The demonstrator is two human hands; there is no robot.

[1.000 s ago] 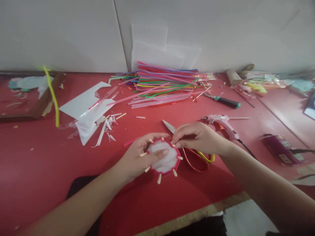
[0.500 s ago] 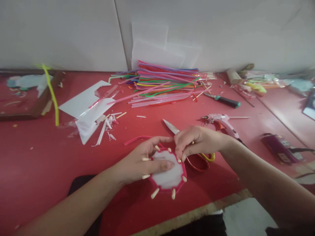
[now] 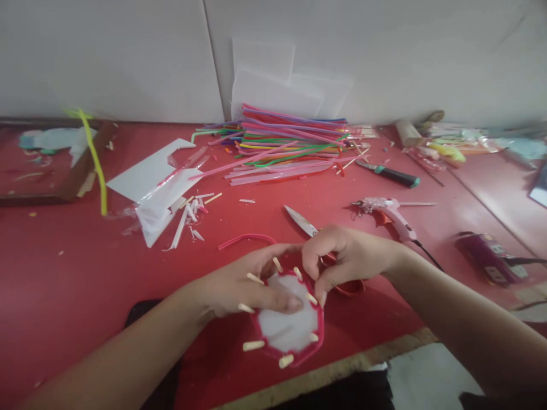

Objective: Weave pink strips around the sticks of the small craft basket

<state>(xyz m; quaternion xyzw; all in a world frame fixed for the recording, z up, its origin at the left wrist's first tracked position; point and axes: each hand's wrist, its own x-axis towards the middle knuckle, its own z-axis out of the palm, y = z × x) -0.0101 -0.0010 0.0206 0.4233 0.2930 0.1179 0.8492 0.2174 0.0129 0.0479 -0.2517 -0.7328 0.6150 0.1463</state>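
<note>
My left hand (image 3: 256, 285) grips a small round craft piece (image 3: 284, 322), its thumb lying across the white base. Several short wooden sticks stand up around the rim, and a red-pink flexible strip (image 3: 320, 333) winds along them. At the right edge of the piece, my right hand (image 3: 337, 265) pinches the strip beside one stick. A loose length of the strip (image 3: 248, 237) sticks out behind my left hand. Scissors (image 3: 301, 220) lie on the table behind my right hand, partly covered by it.
A pile of coloured strips (image 3: 290, 142) lies by the wall. A pink glue gun (image 3: 395, 216) and green-black pliers (image 3: 395, 175) rest on the right, near a purple box (image 3: 491, 256). White paper (image 3: 149, 176) and scraps lie left. A dark flat object (image 3: 147, 310) is under my left forearm.
The craft piece has come lower and tilted, with its sticks now leaning toward the upper left. My right hand has shifted slightly down along with the rim.
</note>
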